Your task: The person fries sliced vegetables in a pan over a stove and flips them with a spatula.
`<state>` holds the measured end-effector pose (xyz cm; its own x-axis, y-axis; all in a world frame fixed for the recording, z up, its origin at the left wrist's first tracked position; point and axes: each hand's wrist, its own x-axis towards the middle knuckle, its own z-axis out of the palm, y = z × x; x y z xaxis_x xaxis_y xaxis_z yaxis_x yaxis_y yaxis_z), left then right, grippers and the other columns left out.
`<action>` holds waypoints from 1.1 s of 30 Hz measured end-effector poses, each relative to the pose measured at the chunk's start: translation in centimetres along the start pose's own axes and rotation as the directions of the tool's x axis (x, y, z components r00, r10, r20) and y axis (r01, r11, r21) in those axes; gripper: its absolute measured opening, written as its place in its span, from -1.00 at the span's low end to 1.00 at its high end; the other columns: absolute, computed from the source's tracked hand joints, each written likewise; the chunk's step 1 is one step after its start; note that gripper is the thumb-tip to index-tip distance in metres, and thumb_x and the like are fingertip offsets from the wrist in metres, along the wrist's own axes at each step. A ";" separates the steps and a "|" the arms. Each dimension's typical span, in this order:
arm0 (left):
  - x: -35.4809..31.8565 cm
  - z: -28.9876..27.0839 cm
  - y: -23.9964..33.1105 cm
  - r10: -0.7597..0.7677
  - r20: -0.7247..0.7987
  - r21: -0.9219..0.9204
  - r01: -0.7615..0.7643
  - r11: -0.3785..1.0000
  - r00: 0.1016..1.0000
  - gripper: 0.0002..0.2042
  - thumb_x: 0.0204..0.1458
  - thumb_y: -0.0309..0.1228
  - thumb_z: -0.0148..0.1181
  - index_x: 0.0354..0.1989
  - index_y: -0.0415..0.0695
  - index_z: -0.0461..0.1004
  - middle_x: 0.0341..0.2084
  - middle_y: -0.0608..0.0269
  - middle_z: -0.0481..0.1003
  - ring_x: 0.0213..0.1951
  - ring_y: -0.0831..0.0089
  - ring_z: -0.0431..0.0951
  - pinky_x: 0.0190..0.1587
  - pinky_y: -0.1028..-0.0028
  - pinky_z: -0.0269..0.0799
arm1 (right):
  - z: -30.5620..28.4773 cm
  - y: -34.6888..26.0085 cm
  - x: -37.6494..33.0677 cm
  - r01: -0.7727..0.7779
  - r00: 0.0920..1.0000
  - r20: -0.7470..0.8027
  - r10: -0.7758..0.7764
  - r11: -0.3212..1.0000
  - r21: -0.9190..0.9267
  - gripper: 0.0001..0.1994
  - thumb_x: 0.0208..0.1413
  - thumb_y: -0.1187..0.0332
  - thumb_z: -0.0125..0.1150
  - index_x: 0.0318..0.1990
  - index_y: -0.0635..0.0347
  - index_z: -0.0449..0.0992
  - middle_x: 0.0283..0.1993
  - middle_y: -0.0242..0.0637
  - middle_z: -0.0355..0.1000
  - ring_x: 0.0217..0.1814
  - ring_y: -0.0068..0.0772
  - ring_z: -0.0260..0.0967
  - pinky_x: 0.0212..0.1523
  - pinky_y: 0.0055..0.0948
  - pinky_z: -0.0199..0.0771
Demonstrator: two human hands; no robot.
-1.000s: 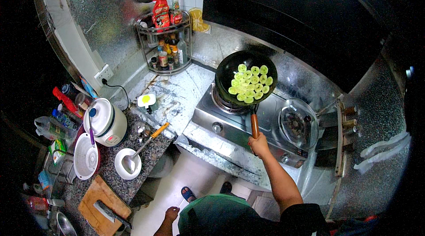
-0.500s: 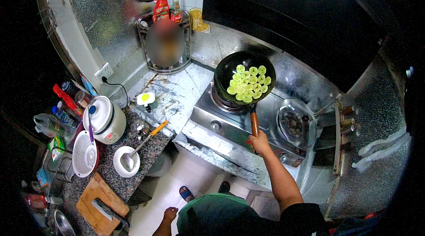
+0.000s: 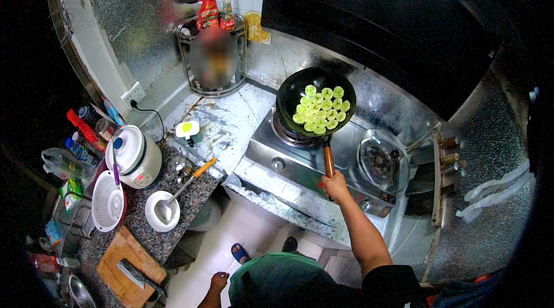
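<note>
My right hand [image 3: 334,185] is wrapped round the brown handle of a black wok [image 3: 294,88]. The wok is tilted above the left burner of the steel gas stove [image 3: 262,149]. Many green-edged cucumber slices [image 3: 323,107] lie spread in one layer inside it. Low by my left side hangs my left hand [image 3: 220,280], fingers curled in and nothing seen in them. The granite counter is the surface nearest to it.
A glass lid [image 3: 383,155] covers the right burner. On the left counter stand a white rice cooker [image 3: 141,161], a white basket [image 3: 108,201], and a white bowl [image 3: 154,220] with a spatula [image 3: 187,184]. A cleaver [image 3: 135,275] lies on a cutting board [image 3: 118,250].
The whole view has shifted slightly, so everything sits a little further left. My right hand keeps its grip on the wok, and the slices lie as before.
</note>
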<state>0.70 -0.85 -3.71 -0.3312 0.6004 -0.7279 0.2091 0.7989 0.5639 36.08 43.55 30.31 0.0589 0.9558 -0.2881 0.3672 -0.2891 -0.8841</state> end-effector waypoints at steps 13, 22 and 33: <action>-2.3 -1.2 4.6 0.031 0.000 0.116 -0.030 0.993 1.000 -0.67 -0.10 -0.13 0.15 -0.34 -0.17 0.48 -0.67 0.15 0.49 -0.59 0.41 0.51 -0.38 0.43 0.44 | -0.1 0.4 0.2 -0.044 0.999 0.000 0.044 0.999 0.031 -0.84 -0.08 0.44 0.06 -0.35 0.21 0.24 -0.67 -0.38 0.23 -0.76 -0.55 0.15 -0.81 -0.52 0.12; -1.3 -1.2 2.7 0.186 -0.001 0.156 -0.184 0.970 0.982 -0.67 -0.11 -0.13 0.16 -0.34 -0.17 0.49 -0.67 0.17 0.48 -0.60 0.42 0.50 -0.39 0.45 0.43 | 0.1 1.2 0.7 0.010 1.000 -0.010 -0.010 1.000 -0.005 -0.82 -0.09 0.43 0.06 -0.33 0.24 0.23 -0.69 -0.37 0.23 -0.77 -0.55 0.16 -0.81 -0.51 0.12; 0.3 -0.5 0.4 0.075 0.028 -0.053 -0.073 0.996 0.997 -0.67 -0.10 -0.14 0.17 -0.32 -0.18 0.48 -0.61 0.14 0.50 -0.60 0.44 0.50 -0.39 0.44 0.44 | 0.0 0.5 0.4 -0.003 1.000 -0.005 0.003 1.000 -0.004 -0.80 -0.08 0.43 0.06 -0.31 0.25 0.22 -0.69 -0.34 0.24 -0.81 -0.54 0.15 -0.82 -0.51 0.12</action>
<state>0.19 -0.43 -3.50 -0.2886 0.6594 -0.6942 0.1834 0.7497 0.6359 36.28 43.77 29.70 0.0646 0.9551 -0.2893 0.3703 -0.2921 -0.8818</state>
